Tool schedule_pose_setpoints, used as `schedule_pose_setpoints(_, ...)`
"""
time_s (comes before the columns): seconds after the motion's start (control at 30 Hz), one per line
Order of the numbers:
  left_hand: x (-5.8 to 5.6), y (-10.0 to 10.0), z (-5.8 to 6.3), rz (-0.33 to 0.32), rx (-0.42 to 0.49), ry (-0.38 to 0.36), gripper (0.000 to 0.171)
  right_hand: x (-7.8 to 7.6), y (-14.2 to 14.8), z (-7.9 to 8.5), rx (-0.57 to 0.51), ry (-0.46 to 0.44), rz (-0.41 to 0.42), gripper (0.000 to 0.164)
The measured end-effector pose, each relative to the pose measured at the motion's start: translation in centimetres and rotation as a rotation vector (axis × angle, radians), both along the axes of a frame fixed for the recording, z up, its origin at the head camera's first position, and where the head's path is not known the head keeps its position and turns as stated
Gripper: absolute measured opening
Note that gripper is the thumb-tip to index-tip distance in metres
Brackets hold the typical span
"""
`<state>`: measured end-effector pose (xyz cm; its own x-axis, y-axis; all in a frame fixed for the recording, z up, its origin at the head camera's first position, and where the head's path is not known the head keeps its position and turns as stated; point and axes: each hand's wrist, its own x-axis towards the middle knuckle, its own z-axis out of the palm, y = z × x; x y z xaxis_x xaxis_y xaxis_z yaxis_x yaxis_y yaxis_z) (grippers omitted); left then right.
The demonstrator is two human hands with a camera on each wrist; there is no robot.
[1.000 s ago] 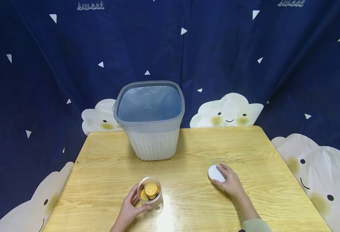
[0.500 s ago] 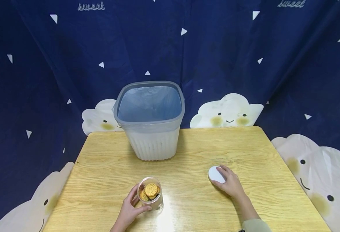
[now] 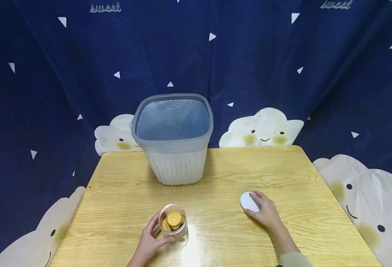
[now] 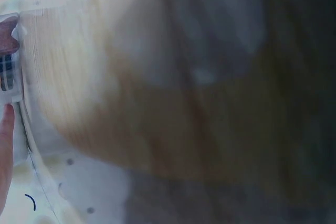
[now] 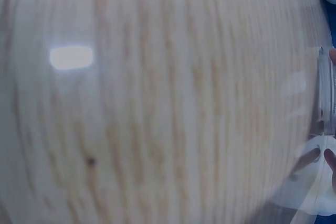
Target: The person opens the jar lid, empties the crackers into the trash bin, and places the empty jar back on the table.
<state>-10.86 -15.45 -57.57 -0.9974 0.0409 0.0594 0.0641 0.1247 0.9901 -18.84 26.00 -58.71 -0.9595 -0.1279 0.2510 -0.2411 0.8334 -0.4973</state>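
Note:
In the head view my left hand (image 3: pixel 150 237) grips a clear round jar (image 3: pixel 180 235) from its left side, thumb in front and fingers behind. Its top is uncovered, and round yellow biscuits (image 3: pixel 174 218) with dotted faces show inside. Farther right, my right hand (image 3: pixel 265 212) pinches a white round lid (image 3: pixel 249 201) by its edge, low over the table. Part of the lid is hidden by the fingers. At the left margin of the left wrist view, a fingertip (image 4: pixel 7 124) meets a clear-walled object. Fingers (image 5: pixel 331 160) also show at the right margin of the right wrist view.
A white waste bin (image 3: pixel 179 163) with a grey rim and a bag lining stands at the back of the wooden table (image 3: pixel 266 167), left of centre. Behind the table hangs a dark blue curtain (image 3: pixel 256 48) with white triangles and smiling clouds.

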Motion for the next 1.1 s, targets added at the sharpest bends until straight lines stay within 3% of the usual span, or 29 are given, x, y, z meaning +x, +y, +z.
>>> schedule_pose_setpoints(0.13, 0.0, 0.0, 0.0, 0.001, -0.003, -0.004, 0.085, 0.0, 0.1, -0.1, 0.025, -0.032, -0.01, 0.068)
schedule_pose_setpoints(0.43, -0.1, 0.0, -0.1, 0.012, -0.005, -0.029, 0.088, 0.1, 0.1, -0.6, 0.006, -0.01, -0.008, 0.067)
schedule_pose_setpoints(0.73, 0.6, 0.4, 2.8, 0.001, -0.018, -0.028, 0.083, 0.2, 0.0, -0.4, 0.019, 0.008, 0.0, 0.067)
schedule_pose_setpoints(1.0, -0.1, 0.1, -0.1, 0.012, -0.006, -0.023, 0.087, 0.0, 0.3, -0.4, 0.047, 0.004, 0.027, 0.068)
schedule_pose_setpoints(1.1, -0.1, 0.0, -0.3, 0.006, 0.003, -0.016, 0.086, 0.0, 0.4, -0.2, 0.045, 0.005, 0.034, 0.066)
